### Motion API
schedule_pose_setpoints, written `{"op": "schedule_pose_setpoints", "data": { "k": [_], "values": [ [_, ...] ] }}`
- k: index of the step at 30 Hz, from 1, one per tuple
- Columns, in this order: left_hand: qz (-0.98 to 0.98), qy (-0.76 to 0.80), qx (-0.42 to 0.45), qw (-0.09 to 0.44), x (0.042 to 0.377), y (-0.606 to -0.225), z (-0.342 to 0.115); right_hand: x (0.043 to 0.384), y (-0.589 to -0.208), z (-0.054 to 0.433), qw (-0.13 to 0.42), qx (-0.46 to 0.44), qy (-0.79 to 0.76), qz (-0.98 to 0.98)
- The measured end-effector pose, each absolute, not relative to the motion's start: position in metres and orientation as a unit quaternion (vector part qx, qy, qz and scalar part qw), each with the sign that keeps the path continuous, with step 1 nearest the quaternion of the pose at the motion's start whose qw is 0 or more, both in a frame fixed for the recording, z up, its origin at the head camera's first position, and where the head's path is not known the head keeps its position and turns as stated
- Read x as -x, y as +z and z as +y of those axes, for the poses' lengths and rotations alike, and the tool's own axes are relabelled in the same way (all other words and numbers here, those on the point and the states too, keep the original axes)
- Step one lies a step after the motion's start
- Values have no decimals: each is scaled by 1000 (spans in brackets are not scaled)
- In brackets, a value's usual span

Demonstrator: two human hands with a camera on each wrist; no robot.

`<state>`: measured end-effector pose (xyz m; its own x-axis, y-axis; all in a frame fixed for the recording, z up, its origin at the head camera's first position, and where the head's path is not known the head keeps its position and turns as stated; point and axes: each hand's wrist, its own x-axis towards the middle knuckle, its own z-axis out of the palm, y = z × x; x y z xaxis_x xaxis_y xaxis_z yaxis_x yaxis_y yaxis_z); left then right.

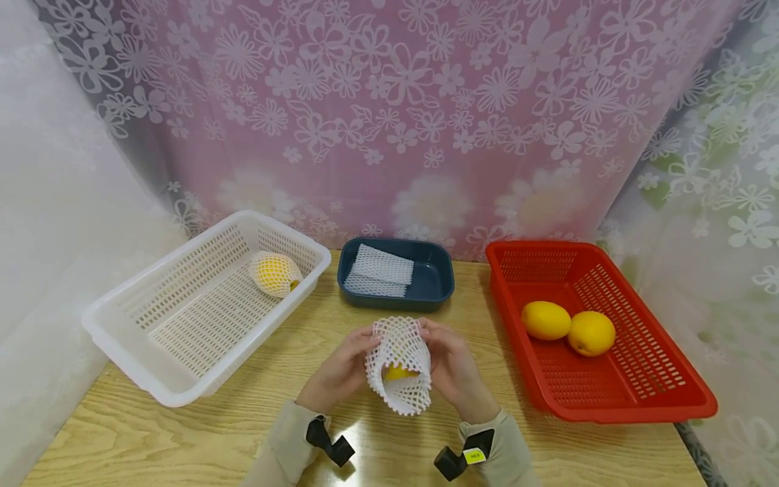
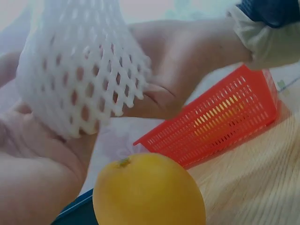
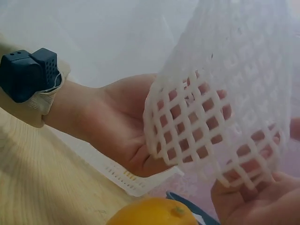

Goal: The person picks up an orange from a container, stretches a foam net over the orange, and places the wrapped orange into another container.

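Between both hands is a white foam fruit net (image 1: 398, 345), spread into a tube with its wide mouth toward me. My left hand (image 1: 343, 367) grips its left side, and my right hand (image 1: 455, 365) grips the right side. Through the mouth in the head view shows part of an orange (image 1: 398, 373). Both wrist views show this orange (image 2: 149, 190) below the net's zigzag edge, outside the mesh. Some fingers are hidden behind or inside the mesh.
A white basket (image 1: 164, 338) at left holds one netted orange (image 1: 276, 274). Folded foam nets (image 1: 380, 270) lie in a dark blue tray (image 1: 435, 277) at the back. The red basket (image 1: 608, 399) at right contains two bare oranges (image 1: 546, 320). All stand on a wooden table (image 1: 274, 379).
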<state>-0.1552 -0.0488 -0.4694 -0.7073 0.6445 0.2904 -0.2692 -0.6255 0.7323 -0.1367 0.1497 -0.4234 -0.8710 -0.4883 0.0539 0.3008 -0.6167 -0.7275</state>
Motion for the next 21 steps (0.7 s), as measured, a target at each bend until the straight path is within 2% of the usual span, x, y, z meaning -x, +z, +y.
{"op": "schedule_pose_setpoints", "data": {
  "k": [5,11,15,21],
  "values": [
    [270,910,-215,230,157,-466,-48,134,-428,153,272,68,-874,397],
    [278,918,-179,218,158,-465,-45,132,-430,155,314,66,-869,376],
    [304,910,-160,233,158,-468,-43,133,-431,155,293,57,-885,357],
    [379,881,-111,260,159,-472,-42,138,-432,154,230,-37,-910,344]
  ]
}}
